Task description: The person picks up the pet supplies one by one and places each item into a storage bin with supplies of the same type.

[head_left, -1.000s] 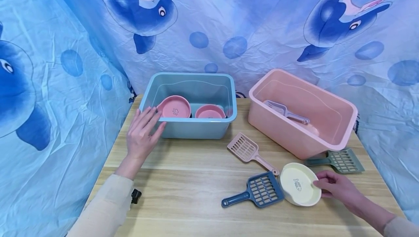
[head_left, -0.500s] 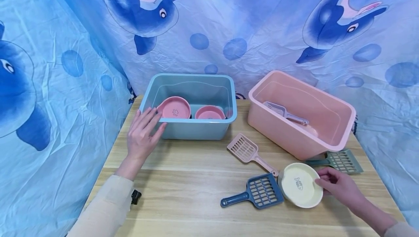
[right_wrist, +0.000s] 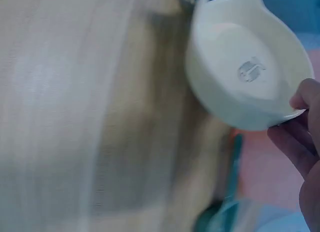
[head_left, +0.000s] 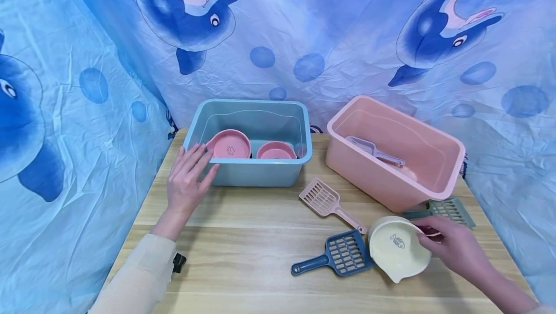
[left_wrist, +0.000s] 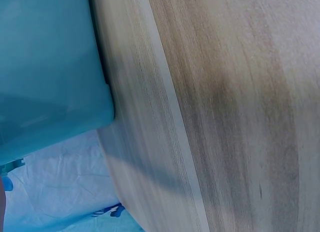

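Observation:
My right hand (head_left: pixel 456 246) pinches the rim of a cream pet bowl (head_left: pixel 397 253) between thumb and fingers. The bowl has a fish print inside and a pointed lip turned toward the front edge. It is tilted, and in the right wrist view the bowl (right_wrist: pixel 240 87) shows over the tabletop with a shadow beside it. Across the table, my left hand (head_left: pixel 186 184) rests with extended fingers on the front-left rim of a blue bin (head_left: pixel 256 173). Two pink bowls sit in that bin: one with a paw print (head_left: pixel 230 144), the other (head_left: pixel 276 150) lower to its right.
A pink bin (head_left: pixel 369 176) stands at the back right with a lavender slotted scoop (head_left: pixel 382 156) inside. On the wooden table (head_left: pixel 243 256) lie a pink scoop (head_left: pixel 323 200), a dark blue scoop (head_left: pixel 347 253) beside the cream bowl, and a green scoop (head_left: pixel 453 211) partly behind my right hand.
My right hand has tilted and turned the cream bowl, bringing its pointed lip round to the front. The left hand has stayed on the blue bin's rim. The head view has shifted slightly.

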The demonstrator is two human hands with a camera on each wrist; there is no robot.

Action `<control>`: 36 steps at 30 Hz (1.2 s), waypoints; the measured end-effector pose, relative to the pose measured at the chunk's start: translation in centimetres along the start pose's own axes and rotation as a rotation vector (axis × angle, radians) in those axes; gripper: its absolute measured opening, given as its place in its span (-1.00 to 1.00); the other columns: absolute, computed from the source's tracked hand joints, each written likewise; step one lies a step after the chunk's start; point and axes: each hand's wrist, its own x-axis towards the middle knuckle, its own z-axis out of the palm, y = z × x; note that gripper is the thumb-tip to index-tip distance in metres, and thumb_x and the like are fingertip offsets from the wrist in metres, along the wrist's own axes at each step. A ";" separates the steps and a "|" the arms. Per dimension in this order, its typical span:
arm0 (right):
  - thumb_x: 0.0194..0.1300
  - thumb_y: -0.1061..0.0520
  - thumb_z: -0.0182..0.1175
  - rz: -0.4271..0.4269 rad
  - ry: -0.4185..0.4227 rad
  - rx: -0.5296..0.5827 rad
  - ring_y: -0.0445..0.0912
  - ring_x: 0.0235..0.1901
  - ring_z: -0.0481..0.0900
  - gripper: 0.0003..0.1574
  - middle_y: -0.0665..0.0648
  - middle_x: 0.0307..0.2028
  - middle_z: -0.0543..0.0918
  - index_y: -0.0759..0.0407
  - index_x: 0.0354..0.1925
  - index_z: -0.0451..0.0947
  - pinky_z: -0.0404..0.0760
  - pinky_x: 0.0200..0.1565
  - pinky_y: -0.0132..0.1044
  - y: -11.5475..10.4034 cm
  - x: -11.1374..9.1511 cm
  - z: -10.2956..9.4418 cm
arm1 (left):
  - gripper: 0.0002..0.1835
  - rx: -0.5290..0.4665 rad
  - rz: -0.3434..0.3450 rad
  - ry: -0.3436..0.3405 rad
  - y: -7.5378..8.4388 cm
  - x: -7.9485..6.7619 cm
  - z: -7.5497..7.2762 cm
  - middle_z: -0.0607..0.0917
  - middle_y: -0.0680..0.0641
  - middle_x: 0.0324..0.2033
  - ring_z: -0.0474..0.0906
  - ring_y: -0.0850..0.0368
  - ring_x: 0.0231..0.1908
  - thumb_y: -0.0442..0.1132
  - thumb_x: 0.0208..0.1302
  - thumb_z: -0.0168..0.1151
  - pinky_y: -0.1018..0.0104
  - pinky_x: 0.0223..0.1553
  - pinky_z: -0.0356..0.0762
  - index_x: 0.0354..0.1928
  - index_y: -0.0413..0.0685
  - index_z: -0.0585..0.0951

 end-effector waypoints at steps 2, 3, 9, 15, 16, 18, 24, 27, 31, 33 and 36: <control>0.23 0.22 0.53 -0.129 0.028 -0.092 -0.41 -0.38 0.66 -0.79 -0.06 -0.30 0.76 0.02 -0.16 0.79 0.62 -0.40 -0.59 -0.8 0.7 -0.3 | -0.54 0.002 0.001 0.004 0.0 0.0 -0.2 0.76 -0.27 0.16 0.69 -0.31 0.22 0.07 0.52 0.32 -0.29 0.45 0.42 0.22 -0.10 0.75; 0.37 0.08 0.46 -0.190 0.047 -0.137 -0.39 -0.41 0.64 -0.93 -0.10 -0.32 0.74 0.00 -0.18 0.79 0.62 -0.42 -0.55 -1.2 1.1 -0.4 | -0.54 0.003 0.002 0.006 0.0 0.1 -0.2 0.76 -0.27 0.16 0.69 -0.31 0.21 0.06 0.52 0.33 -0.29 0.44 0.42 0.22 -0.10 0.75; 0.70 -0.25 -0.17 -0.430 0.140 -0.261 -0.12 -0.43 0.69 -0.32 -0.07 -0.29 0.75 0.03 -0.22 0.77 0.65 -0.44 -0.19 -3.3 3.8 -1.0 | -0.55 0.009 0.013 0.013 0.1 0.4 -0.6 0.77 -0.30 0.12 0.70 -0.34 0.18 0.05 0.52 0.33 -0.32 0.41 0.45 0.13 -0.20 0.79; 0.70 -0.14 -0.14 -0.523 0.166 -0.253 -0.06 -0.43 0.70 -0.38 -0.04 -0.31 0.75 0.08 -0.22 0.78 0.66 -0.49 -0.09 -5.6 7.0 -2.1 | -0.55 0.017 0.013 0.002 0.1 0.4 -0.8 0.77 -0.31 0.12 0.70 -0.37 0.17 0.04 0.51 0.34 -0.33 0.41 0.45 0.14 -0.19 0.78; 0.70 -0.12 -0.14 -0.542 0.171 -0.247 -0.05 -0.43 0.70 -0.38 -0.02 -0.32 0.75 0.10 -0.21 0.78 0.67 -0.50 -0.09 -6.0 7.6 -2.2 | -0.55 0.019 0.012 0.001 0.0 0.3 -0.9 0.77 -0.31 0.13 0.70 -0.37 0.17 0.04 0.51 0.34 -0.32 0.41 0.45 0.15 -0.18 0.78; 0.70 -0.10 -0.13 -0.585 0.187 -0.237 -0.03 -0.45 0.71 -0.38 0.02 -0.33 0.77 0.13 -0.21 0.79 0.65 -0.54 -0.10 -6.6 8.9 -2.5 | -0.54 0.022 0.010 -0.004 0.0 0.3 -0.9 0.77 -0.30 0.13 0.70 -0.36 0.18 0.06 0.52 0.33 -0.32 0.42 0.44 0.17 -0.17 0.77; 0.69 -0.05 -0.08 -0.682 0.204 -0.210 0.01 -0.47 0.72 -0.43 0.10 -0.32 0.78 0.16 -0.18 0.79 0.66 -0.54 -0.06 -8.4 12.8 -3.8 | -0.53 0.031 0.012 -0.022 -0.1 0.2 -1.0 0.75 -0.31 0.15 0.69 -0.37 0.19 0.07 0.53 0.31 -0.35 0.40 0.45 0.19 -0.16 0.76; 0.69 -0.08 -0.08 -0.713 0.196 -0.211 0.00 -0.46 0.72 -0.43 0.09 -0.31 0.79 0.15 -0.18 0.79 0.67 -0.52 -0.04 -9.1 14.7 -4.7 | -0.53 0.032 0.014 -0.033 0.0 0.2 -1.0 0.75 -0.31 0.15 0.68 -0.36 0.20 0.07 0.53 0.30 -0.35 0.40 0.45 0.20 -0.16 0.76; 0.70 -0.15 -0.08 -0.726 0.138 -0.206 -0.05 -0.44 0.69 -0.39 0.08 -0.30 0.78 0.14 -0.16 0.79 0.65 -0.52 -0.14 -9.8 17.3 -5.8 | -0.53 0.030 0.017 -0.033 0.1 0.2 -1.0 0.76 -0.31 0.14 0.69 -0.36 0.19 0.07 0.54 0.30 -0.33 0.41 0.44 0.19 -0.16 0.76; 0.66 -0.09 0.00 -0.722 0.089 -0.186 -0.12 -0.46 0.64 -0.50 0.07 -0.29 0.77 0.13 -0.13 0.79 0.60 -0.52 -0.23 -10.0 18.5 -6.3 | -0.53 0.029 0.019 -0.031 0.1 0.2 -1.0 0.76 -0.31 0.13 0.69 -0.37 0.18 0.08 0.55 0.29 -0.33 0.41 0.45 0.17 -0.17 0.77; 0.41 0.14 0.28 -0.735 0.040 -0.166 -0.19 -0.47 0.55 -0.81 0.05 -0.30 0.74 0.13 -0.10 0.79 0.53 -0.53 -0.29 -10.2 20.3 -6.9 | -0.53 0.026 0.019 -0.030 0.3 0.2 -1.0 0.76 -0.30 0.15 0.69 -0.36 0.19 0.08 0.55 0.28 -0.34 0.40 0.45 0.18 -0.16 0.76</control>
